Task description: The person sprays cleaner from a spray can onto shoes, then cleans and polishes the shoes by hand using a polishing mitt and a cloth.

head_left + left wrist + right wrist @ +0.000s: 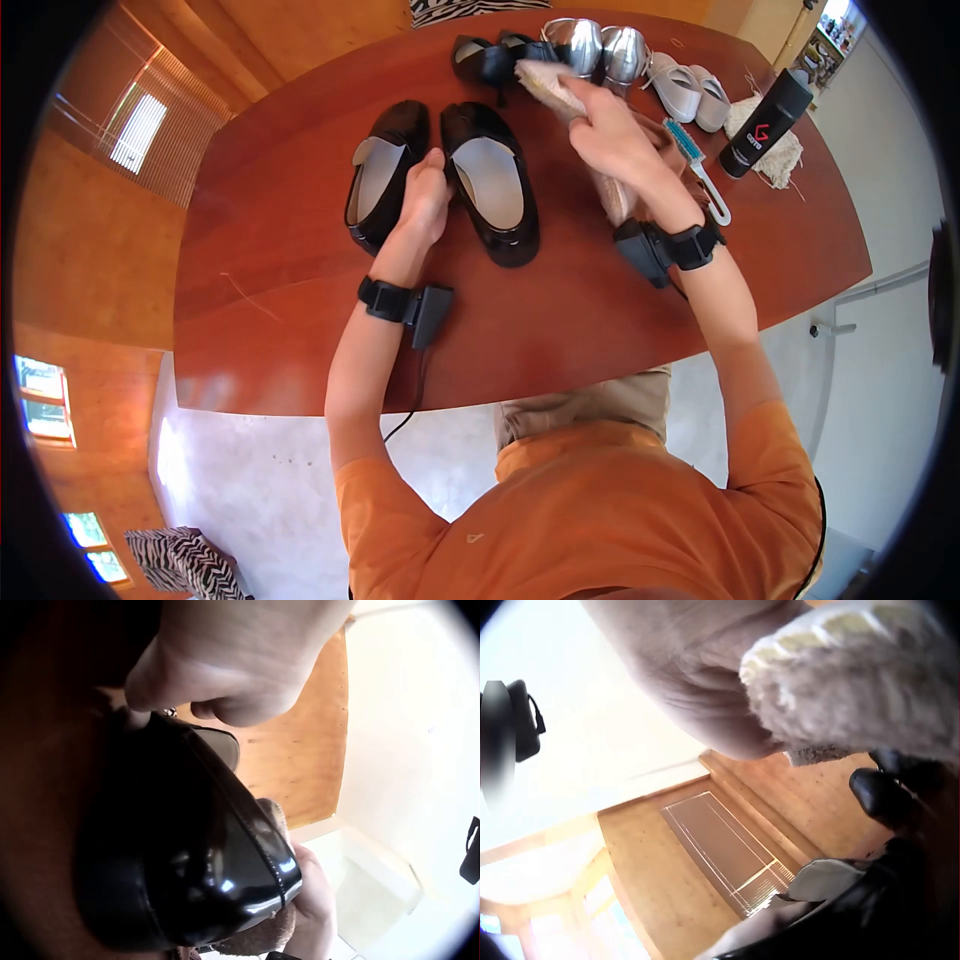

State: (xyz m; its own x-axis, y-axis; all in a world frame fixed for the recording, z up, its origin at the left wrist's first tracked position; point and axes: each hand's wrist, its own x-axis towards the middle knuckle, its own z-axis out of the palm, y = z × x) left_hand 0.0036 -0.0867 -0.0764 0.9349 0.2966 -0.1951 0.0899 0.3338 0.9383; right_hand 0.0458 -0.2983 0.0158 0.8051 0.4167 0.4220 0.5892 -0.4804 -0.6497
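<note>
A pair of glossy black loafers with pale insoles lies on the table. My left hand (425, 195) is between them, overlapping the inner edge of the left loafer (365, 190), its thumb close to the right loafer (490, 180). In the left wrist view a black loafer (210, 862) fills the middle, with the hand's fingertips right at its side; I cannot tell whether they grip it. My right hand (625, 130) holds a fleecy pad (550, 88), raised right of the loafers. Its pile and stitched pale edge show as the pad (847, 694) in the right wrist view.
Black shoes (475, 60), silver shoes (575, 48) and pale shoes (675, 88) line the far edge. A white brush (715, 195) with teal bristles lies beyond my right wrist. A black can (765, 125) leans over a shaggy cream cloth (783, 162) at the right.
</note>
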